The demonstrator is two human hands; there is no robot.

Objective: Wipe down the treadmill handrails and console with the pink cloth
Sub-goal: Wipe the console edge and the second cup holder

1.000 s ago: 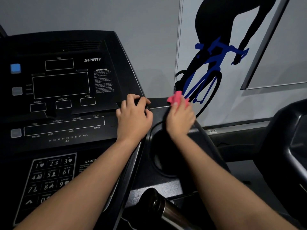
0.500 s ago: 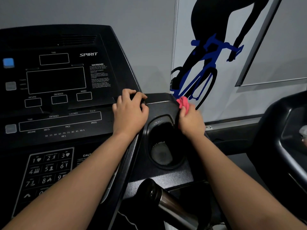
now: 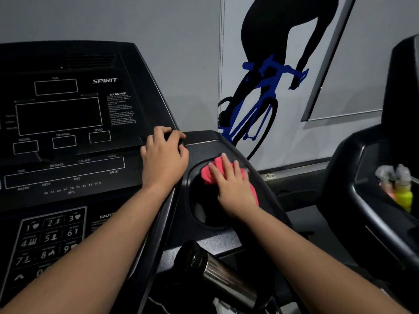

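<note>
The crumpled pink cloth [image 3: 209, 175] lies under my right hand [image 3: 234, 191], fingers straight and slightly spread, on the rim of the round black cup holder [image 3: 197, 214]. My left hand [image 3: 164, 156], beside it, grips the black plastic console [image 3: 136, 109] edge. I should press evenly, following the rim.

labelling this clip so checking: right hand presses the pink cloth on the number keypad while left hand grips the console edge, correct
Not the keypad: the head view shows the right hand pressing the pink cloth on the cup holder rim. The left hand does grip the console edge.
</note>
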